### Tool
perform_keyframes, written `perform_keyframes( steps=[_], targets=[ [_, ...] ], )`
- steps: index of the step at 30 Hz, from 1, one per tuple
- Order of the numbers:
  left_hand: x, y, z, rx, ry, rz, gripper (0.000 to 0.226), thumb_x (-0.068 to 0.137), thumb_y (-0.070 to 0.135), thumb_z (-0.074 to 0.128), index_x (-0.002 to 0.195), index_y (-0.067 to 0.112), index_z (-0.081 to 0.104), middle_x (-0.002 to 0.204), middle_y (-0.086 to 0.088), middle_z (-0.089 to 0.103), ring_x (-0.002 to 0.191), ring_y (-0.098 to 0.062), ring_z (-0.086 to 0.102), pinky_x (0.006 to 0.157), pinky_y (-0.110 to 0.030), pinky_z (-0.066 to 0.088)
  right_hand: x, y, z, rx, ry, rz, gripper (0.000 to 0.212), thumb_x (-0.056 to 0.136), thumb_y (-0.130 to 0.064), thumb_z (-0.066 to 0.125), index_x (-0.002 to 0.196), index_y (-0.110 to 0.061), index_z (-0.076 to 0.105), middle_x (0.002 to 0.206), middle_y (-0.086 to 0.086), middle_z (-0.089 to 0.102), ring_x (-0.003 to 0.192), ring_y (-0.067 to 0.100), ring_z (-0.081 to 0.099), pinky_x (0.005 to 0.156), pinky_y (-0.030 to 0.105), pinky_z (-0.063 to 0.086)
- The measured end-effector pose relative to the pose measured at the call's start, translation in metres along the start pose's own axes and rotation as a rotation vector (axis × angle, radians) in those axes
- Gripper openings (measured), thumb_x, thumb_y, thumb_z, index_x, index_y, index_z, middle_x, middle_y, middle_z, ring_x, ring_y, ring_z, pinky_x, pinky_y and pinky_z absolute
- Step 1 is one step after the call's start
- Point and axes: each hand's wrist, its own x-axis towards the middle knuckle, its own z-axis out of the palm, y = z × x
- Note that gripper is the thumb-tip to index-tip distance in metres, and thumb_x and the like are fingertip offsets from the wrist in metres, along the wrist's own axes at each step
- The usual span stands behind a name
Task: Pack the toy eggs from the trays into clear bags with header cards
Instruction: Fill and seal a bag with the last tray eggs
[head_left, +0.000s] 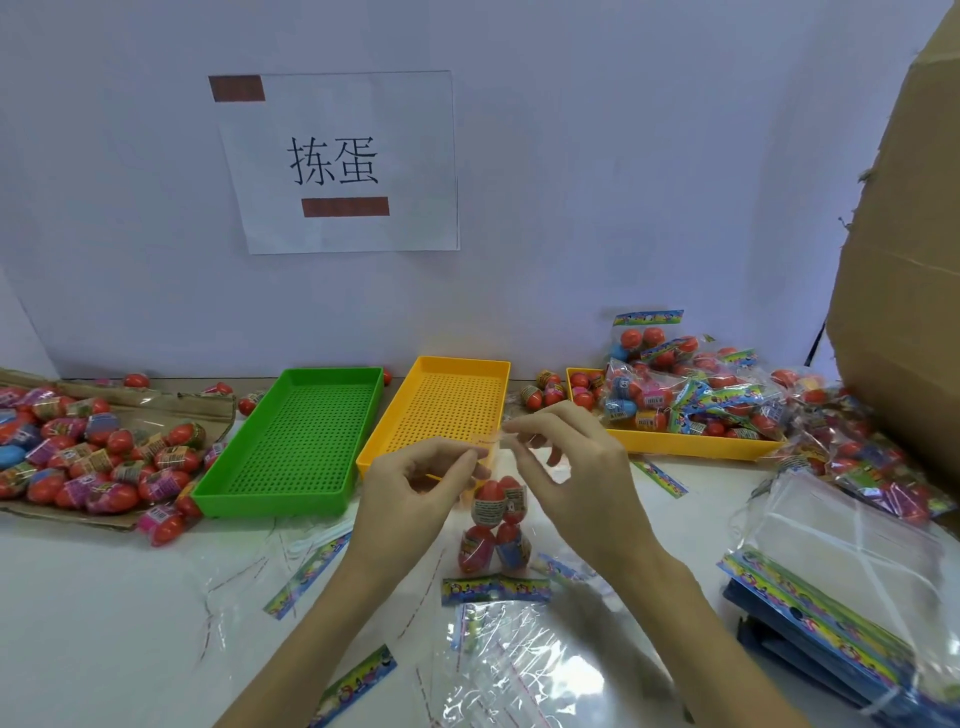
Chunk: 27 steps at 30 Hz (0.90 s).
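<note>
Both hands pinch the open top edge of a clear plastic bag (493, 525) holding four red toy eggs: left hand (415, 486), right hand (571, 457). The bag hangs upright, long axis vertical, colourful header card (496, 590) lowest, above the white table's (104, 623) near-middle.

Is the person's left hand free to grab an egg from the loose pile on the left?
Probably not right now. The left hand pinches the top of the clear bag together with the right hand. The pile lies unobstructed.
</note>
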Motion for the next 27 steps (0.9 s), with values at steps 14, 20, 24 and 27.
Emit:
perform_keyframes(
  steps=[14,20,24,27],
  targets=[
    [-0.001,0.0,-0.002,0.088,-0.041,0.115,0.015,0.098,0.007,0.072,0.1,0.019,0.082,0.084,0.01,0.079,0.083,-0.011,0.076,0.074,-0.023,0.059,-0.005,-0.012,0.014,-0.115,0.037,-0.134,0.009,0.09,-0.012,0.076,0.098,-0.007,0.078,0.095,0.005,0.071,0.088,0.02,0.065,0.076,0.033,0.059],
    [0.0,-0.002,-0.002,0.049,-0.024,0.048,0.017,0.096,0.005,0.073,0.098,0.019,0.083,0.081,0.006,0.08,0.081,-0.011,0.077,0.076,-0.023,0.059,0.0,-0.006,0.01,-0.112,0.076,-0.033,0.006,0.087,-0.003,0.077,0.091,-0.007,0.075,0.09,0.003,0.069,0.08,0.014,0.061,0.07,0.025,0.057],
    [0.002,-0.001,-0.004,-0.01,-0.041,0.007,0.015,0.098,0.009,0.071,0.101,0.019,0.082,0.084,0.003,0.081,0.08,-0.014,0.077,0.079,-0.026,0.061,0.0,-0.002,0.004,0.017,0.006,-0.062,0.015,0.09,-0.008,0.075,0.104,-0.01,0.072,0.097,-0.002,0.065,0.081,0.004,0.057,0.071,0.009,0.048],
    [0.002,0.0,-0.003,-0.03,-0.038,0.004,0.012,0.098,0.012,0.072,0.099,0.018,0.082,0.082,0.001,0.08,0.078,-0.016,0.077,0.077,-0.028,0.06,-0.002,-0.008,0.009,0.012,-0.073,-0.127,0.019,0.091,-0.015,0.076,0.109,-0.012,0.072,0.104,0.0,0.066,0.089,0.006,0.06,0.076,0.014,0.053]
  ],
)
